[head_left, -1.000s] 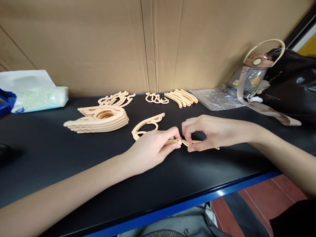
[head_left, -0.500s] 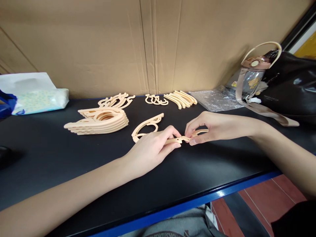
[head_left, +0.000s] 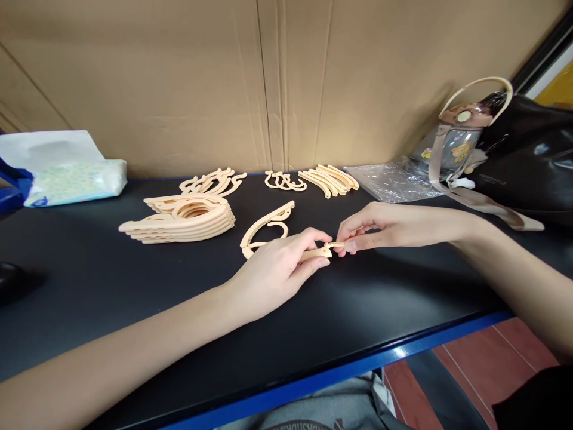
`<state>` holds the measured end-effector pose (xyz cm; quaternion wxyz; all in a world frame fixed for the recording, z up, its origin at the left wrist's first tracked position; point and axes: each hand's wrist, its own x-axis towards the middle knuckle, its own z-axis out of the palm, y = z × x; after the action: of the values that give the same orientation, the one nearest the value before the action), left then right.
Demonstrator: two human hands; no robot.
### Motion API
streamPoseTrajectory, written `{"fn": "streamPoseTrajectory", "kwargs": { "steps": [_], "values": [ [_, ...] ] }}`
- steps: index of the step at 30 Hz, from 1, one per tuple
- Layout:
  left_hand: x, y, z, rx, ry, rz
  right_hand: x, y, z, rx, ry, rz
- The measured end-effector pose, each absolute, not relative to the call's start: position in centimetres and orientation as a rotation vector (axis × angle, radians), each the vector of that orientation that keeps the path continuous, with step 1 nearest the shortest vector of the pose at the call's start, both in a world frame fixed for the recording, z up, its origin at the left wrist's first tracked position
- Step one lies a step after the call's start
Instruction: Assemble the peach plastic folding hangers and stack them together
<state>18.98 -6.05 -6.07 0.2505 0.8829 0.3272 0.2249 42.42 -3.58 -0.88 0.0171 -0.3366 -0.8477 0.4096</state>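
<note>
The left hand [head_left: 280, 263] is nearly closed, thumb and forefinger pinching the near arm of a cream hanger frame [head_left: 264, 221], its other fingers mostly hidden under the palm; the right hand [head_left: 376, 230] lies just beside it at three o'clock, fingertips pressed together on a thin curved piece [head_left: 336, 244] whose end meets the tip of that arm, though whether the two are joined I cannot tell. The frame lies on the black tabletop [head_left: 179, 292], bent in a V, its far arm reaching out toward eleven o'clock from the hands, with a small open ring between the arms. Farther off, between nine and ten, sits a neat stack of folded hangers [head_left: 197, 227], and behind it at ten a loose heap of hook-ended arms [head_left: 219, 181]. Close to eleven o'clock lie several small hooks [head_left: 286, 186], and between twelve and one a row of slim curved strips [head_left: 329, 181]. At two o'clock a clear plastic bag [head_left: 389, 182] lies flat, with a strapped bottle [head_left: 447, 149] and a shiny black bag [head_left: 528, 158] beyond it. A tissue pack [head_left: 78, 179] rests well away toward ten, brown cardboard [head_left: 179, 89] rises at twelve, and red floor tiles [head_left: 501, 364] show at four
</note>
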Motion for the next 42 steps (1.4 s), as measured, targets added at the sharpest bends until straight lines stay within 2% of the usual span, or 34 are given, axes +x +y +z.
{"fn": "streamPoseTrajectory", "kwargs": {
  "steps": [26,42],
  "values": [
    [19.07,-6.12,-5.77,2.322,0.822,0.507,42.33,-3.60,-1.00,-0.914,-2.704,1.415],
    [18.90,-5.90,-6.30,2.310,0.802,0.504,42.39,-3.52,-0.96,-0.914,-2.752,1.379]
  ]
}}
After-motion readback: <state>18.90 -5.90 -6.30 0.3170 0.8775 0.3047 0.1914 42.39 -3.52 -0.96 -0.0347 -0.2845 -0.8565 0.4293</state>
